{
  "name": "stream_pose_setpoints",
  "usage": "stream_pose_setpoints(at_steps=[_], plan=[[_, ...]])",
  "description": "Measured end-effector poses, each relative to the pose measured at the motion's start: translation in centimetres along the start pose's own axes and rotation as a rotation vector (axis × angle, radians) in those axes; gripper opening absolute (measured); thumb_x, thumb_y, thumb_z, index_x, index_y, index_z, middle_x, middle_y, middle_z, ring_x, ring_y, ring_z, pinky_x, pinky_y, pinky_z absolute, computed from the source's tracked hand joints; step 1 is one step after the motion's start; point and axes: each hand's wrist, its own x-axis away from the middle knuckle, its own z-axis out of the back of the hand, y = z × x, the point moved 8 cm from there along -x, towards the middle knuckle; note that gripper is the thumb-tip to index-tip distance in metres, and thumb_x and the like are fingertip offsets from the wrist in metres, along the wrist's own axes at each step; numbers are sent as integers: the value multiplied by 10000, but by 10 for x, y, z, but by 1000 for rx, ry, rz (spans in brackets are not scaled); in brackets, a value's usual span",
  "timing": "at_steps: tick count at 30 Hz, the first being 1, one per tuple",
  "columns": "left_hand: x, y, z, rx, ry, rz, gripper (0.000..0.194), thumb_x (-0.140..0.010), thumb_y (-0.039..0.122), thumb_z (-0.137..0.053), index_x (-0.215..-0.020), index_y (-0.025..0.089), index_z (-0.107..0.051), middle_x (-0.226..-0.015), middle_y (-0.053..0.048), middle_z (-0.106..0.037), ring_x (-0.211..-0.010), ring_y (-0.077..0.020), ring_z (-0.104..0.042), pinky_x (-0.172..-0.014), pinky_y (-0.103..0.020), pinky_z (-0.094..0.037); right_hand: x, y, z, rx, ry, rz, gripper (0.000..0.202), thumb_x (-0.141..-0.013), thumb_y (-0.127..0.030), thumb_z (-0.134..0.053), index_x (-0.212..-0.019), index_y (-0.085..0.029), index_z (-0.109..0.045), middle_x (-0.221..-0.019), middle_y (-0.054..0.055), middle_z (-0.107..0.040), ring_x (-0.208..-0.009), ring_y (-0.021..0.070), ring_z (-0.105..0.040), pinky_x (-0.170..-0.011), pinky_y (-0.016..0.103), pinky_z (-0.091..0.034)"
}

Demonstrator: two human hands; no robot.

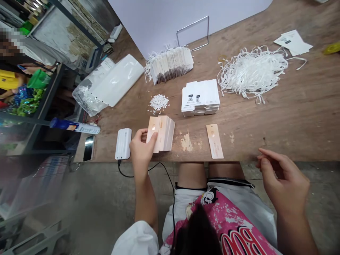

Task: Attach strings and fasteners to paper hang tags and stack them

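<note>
My left hand (143, 147) grips the left end of a stack of peach-coloured cards (165, 134) near the table's front edge, thumb on top. One single peach card (215, 141) lies apart to the right of the stack. My right hand (284, 177) is beyond it at the table edge, fingers curled together; whether anything small is between them is hidden. Behind the stack is a small pile of white bits (158, 102). White printed cards (201, 96) lie stacked to the right of that pile, and a heap of white strings (253, 72) lies further right.
A row of tagged cards (172, 64) stands near a wire stand (193, 33). Plastic bags (114, 83), a white power bank (123, 143) with a black cable, a phone (88, 148) and a blue-and-white tube (74, 126) are leftward. White cards (293, 42) lie back right. A person is partly visible upper left.
</note>
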Motion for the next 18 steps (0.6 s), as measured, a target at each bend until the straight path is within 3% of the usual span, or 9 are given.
stream_pose_setpoints(at_steps=[3, 7, 11, 13, 14, 16, 18], plan=[[0, -6, -7, 80, -35, -14, 335, -796, 399, -621, -1039, 168, -603, -924, -62, -698, -830, -192, -651, -736, -291, -496, 2, -10, -7, 66, -7, -8, 257, -892, -295, -570, -1126, -240, -661, -918, 52, -669, -733, 185, -624, -747, 359, -502], [-2, -12, -15, 121, -55, -60, 396, -866, 382, -539, -1206, 178, -548, -1095, -100, -679, -980, -230, -639, -841, -341, -491, -2, -38, -20, 69, -50, 122, 239, -887, -258, -567, -1103, -236, -667, -898, 53, -679, -735, 176, -636, -738, 333, -523], [3, -8, -5, 266, 4, -117, 435, -907, 400, -490, -1281, 181, -521, -1303, -121, -590, -1169, -242, -571, -977, -355, -449, -12, -70, -33, 19, -93, 185, 215, -896, -251, -560, -1075, -242, -679, -860, 34, -677, -751, 156, -640, -744, 297, -528], [15, -2, -1, 407, -25, -90, 471, -898, 447, -511, -1303, 207, -519, -1238, -103, -623, -1000, -208, -640, -841, -310, -514, -19, -88, -49, -100, -182, 180, 204, -905, -265, -561, -1064, -244, -687, -853, 37, -679, -744, 153, -647, -723, 288, -542], [24, 1, -4, 504, -93, -54, 493, -888, 468, -528, -1317, 227, -513, -1135, -84, -660, -806, -165, -656, -688, -269, -527, -22, -98, -60, -201, -258, 173, 215, -910, -278, -561, -1084, -246, -682, -884, 45, -685, -756, 155, -656, -723, 289, -554], [48, 12, -15, 708, -281, 35, 520, -882, 473, -551, -1347, 249, -490, -872, -31, -673, -473, -77, -514, -426, -202, -411, -25, -122, -87, -466, -450, 169, 290, -914, -322, -565, -1191, -266, -634, -1041, 68, -686, -864, 176, -680, -777, 318, -579], [73, 24, -22, 861, -411, 75, 513, -873, 451, -588, -1329, 232, -505, -623, 35, -582, -378, -51, -422, -357, -169, -338, -25, -146, -108, -730, -602, 189, 442, -896, -395, -591, -1327, -322, -525, -1274, 70, -610, -1092, 220, -640, -902, 388, -564]])
